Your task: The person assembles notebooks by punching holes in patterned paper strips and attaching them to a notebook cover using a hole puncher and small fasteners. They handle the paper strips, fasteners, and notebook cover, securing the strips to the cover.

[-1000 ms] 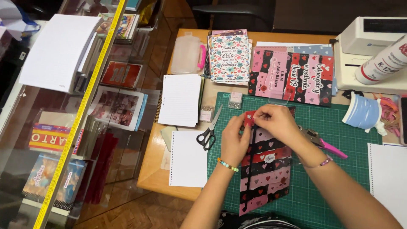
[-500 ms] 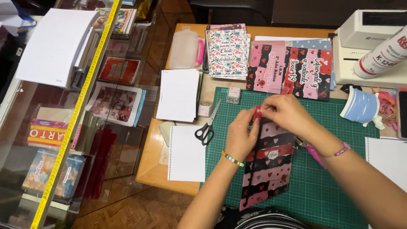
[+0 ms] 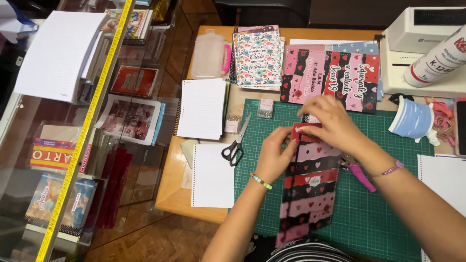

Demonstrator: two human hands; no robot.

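A striped notebook cover (image 3: pixel 310 189) in red, pink and black with small hearts lies lengthwise on the green cutting mat (image 3: pixel 374 218). My left hand (image 3: pixel 274 155) pinches its top left edge by the spiral side. My right hand (image 3: pixel 332 123) covers the top end of the cover, fingers curled over a red strip there. Both hands grip the same cover.
Black scissors (image 3: pixel 236 148) lie left of the mat, beside white punched sheets (image 3: pixel 213 177) and a lined pad (image 3: pixel 202 109). Pink pliers (image 3: pixel 360 171) rest under my right wrist. Printed covers (image 3: pixel 340 77), a floral notebook (image 3: pixel 258 58), blue ribbon roll (image 3: pixel 412 119) and a white machine (image 3: pixel 422 48) stand behind.
The view shifted slightly, and both hands kept working at the top end of the striped cover, staying close together there.
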